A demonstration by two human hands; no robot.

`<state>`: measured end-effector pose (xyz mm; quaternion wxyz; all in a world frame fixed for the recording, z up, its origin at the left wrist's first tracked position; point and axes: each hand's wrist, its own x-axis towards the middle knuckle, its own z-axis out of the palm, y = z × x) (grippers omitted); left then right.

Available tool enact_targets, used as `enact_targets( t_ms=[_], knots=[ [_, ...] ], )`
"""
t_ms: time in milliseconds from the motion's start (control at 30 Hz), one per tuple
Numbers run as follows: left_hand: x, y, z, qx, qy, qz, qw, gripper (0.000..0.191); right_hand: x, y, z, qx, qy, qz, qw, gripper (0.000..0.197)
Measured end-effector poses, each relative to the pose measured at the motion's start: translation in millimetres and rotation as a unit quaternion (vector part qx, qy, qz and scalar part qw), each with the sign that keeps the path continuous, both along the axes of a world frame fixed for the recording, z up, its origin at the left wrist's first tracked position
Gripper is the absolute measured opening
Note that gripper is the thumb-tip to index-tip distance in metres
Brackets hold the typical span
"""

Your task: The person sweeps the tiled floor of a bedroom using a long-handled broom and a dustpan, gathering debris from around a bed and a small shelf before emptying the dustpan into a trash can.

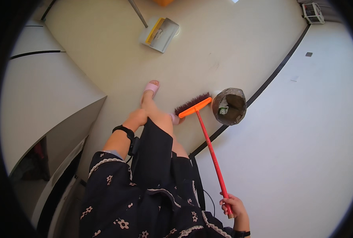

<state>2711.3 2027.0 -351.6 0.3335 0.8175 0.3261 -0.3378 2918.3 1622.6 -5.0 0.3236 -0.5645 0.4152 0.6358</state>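
My right hand (233, 205) is wrapped around a broom's red handle (212, 157) close to its end. The broom's orange head (195, 107) with dark bristles (192, 103) is at the handle's far end, beside a lined waste bin (229, 106). Crumpled white and green litter (223, 107) shows inside the bin. My left hand (138, 117) rests by my knee at the edge of the black shorts (152, 151); its fingers are mostly hidden. A grey dustpan (168, 35) with a yellow comb-like edge (155, 31) lies on the floor farther ahead, holding some litter.
The pale floor (111, 50) runs between a white wall with a black baseboard (271, 78) on the right and white cabinets (45, 86) on the left. A small white rack (313, 13) stands at the far right. An orange object (163, 2) shows at the top edge.
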Motion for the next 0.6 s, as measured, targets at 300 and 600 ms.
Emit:
enact_targets(
  t_ms=[300, 600],
  knots=[
    [-41, 78, 88, -0.169, -0.115, 0.324, 0.924, 0.012, 6, 27, 40, 0.023, -0.062, -0.010, 0.998, 0.037],
    [15, 235, 241, 0.040, -0.089, 0.337, 0.937, 0.020, 78, 58, 105, 0.031, -0.110, -0.027, 0.993, 0.044]
  ],
)
